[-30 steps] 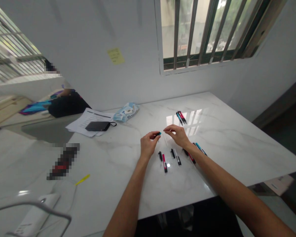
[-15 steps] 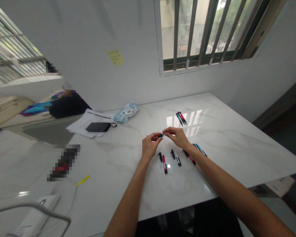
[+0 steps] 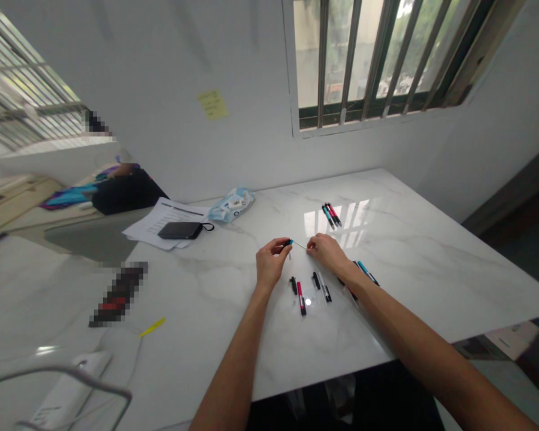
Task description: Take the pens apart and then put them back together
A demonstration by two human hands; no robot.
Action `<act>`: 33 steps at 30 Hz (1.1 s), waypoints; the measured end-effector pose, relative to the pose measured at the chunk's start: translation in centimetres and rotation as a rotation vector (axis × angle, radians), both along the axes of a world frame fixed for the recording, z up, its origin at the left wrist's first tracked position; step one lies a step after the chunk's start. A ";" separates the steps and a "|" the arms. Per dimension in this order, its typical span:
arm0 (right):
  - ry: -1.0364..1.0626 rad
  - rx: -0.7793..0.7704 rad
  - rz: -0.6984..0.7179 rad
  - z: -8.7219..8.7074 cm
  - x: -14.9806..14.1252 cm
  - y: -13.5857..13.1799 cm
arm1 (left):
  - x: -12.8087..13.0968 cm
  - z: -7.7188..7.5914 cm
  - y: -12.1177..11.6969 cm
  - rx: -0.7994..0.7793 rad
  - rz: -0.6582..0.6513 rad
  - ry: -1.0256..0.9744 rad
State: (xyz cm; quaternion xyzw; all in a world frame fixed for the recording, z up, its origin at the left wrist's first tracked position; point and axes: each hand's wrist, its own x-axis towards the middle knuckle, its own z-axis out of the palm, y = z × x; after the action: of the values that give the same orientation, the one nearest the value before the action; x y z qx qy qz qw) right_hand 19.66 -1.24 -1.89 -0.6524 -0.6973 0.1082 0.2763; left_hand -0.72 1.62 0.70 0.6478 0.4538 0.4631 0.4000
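Note:
My left hand (image 3: 270,261) pinches a dark pen part with a blue end (image 3: 291,242). A thin pale pen refill (image 3: 299,245) reaches from that blue end to my right hand (image 3: 324,251), whose closed fingertips grip its other end. Below my hands lie a black clip piece (image 3: 293,285) and a red-and-black pen barrel (image 3: 301,298). Just right of these are another black clip piece (image 3: 316,280) and a clear-and-black barrel (image 3: 327,294). Beside my right forearm shows a blue barrel (image 3: 367,272); a red-and-black piece (image 3: 352,294) is partly hidden under it.
Several pens (image 3: 331,215) lie side by side farther back. At the back left are a blue soft pack (image 3: 232,205), printed papers (image 3: 149,219) and a black pouch-like item (image 3: 179,230). A yellow strip (image 3: 153,327) and a white power strip (image 3: 69,389) lie at left.
My hands have moved apart, my right hand going right and slightly down. The thin refill now stretches between them; before, my fingertips met near the blue end.

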 end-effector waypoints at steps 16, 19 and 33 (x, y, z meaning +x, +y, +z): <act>0.973 0.065 0.081 1.1 0.5 0.9 | 0.5 -0.1 -0.6 0.032 -0.069 0.110; 1.073 0.056 0.086 1.4 0.1 0.7 | 0.7 0.1 -0.8 0.037 -0.072 0.111; 0.454 0.076 0.226 0.8 -0.5 0.0 | 0.2 0.0 0.4 -0.116 -0.016 -0.303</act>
State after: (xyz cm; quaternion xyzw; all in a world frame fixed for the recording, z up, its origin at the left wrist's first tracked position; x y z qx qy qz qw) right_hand 19.15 -1.20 -1.09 -0.5185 -0.6895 0.2556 0.4363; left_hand -0.50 2.02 0.73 0.5497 0.4092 0.5254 0.5044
